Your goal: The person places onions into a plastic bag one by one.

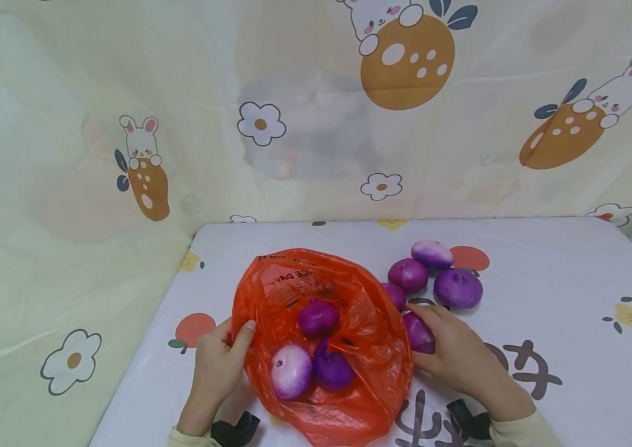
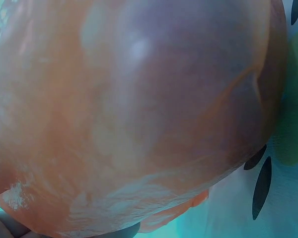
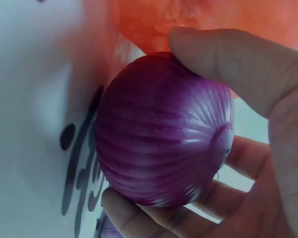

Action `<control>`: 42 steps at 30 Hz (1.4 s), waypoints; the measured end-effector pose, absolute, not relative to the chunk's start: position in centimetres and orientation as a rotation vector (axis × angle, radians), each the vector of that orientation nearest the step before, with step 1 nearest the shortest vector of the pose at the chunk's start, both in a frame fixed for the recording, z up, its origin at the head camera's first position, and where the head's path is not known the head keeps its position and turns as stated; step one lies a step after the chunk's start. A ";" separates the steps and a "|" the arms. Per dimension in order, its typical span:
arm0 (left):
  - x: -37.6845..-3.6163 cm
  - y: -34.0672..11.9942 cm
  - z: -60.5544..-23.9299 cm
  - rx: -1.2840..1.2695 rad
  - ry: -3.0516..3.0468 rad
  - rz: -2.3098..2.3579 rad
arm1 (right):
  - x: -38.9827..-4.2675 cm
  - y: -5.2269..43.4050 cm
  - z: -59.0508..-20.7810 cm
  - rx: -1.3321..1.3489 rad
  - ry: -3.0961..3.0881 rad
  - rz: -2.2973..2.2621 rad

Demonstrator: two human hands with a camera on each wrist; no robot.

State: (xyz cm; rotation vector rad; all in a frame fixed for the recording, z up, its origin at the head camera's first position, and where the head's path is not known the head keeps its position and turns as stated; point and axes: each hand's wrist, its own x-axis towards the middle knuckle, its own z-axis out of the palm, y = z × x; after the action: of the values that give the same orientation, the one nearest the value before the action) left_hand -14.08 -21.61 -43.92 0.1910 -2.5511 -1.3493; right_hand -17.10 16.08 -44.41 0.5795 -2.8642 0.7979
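A red plastic bag [image 1: 361, 397] stands with its mouth spread wide, and three purple onions lie inside, among them a pale one [image 1: 292, 371]. My left hand [image 1: 221, 357] pinches the bag's left rim, thumb on the inner side. Seen from the left wrist, the bag wall [image 2: 114, 124] fills most of the view, with a dark round shape behind it. My right hand [image 1: 455, 347] grips a purple onion [image 3: 164, 131] just outside the bag's right side, thumb on one side and fingers curled round the other.
Several more onions sit behind my right hand, including a dark purple one [image 1: 458, 288], a magenta one [image 1: 408, 275] and a pale one [image 1: 432, 254]. They rest on a white printed tablecloth [image 1: 562, 273]. A patterned curtain [image 1: 316, 143] hangs behind the table.
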 end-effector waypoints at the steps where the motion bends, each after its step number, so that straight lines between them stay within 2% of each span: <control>1: -14.1 -21.6 -43.9 0.190 -2.551 -1.349 | -17.1 16.2 -44.3 0.579 -2.863 0.797; 29: -14.2 -21.6 -43.9 0.189 -2.555 -1.344 | -17.2 16.6 -38.6 0.565 -2.827 0.818; 42: -14.1 -21.5 -43.9 0.171 -2.545 -1.329 | -17.0 16.0 -37.2 0.597 -2.798 0.835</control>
State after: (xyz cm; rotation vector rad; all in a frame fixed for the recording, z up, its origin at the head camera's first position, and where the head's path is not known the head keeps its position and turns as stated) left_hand -14.10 -21.55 -43.86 0.1709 -2.5447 -1.3286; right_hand -16.95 16.00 -37.18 0.5974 -2.7982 0.8350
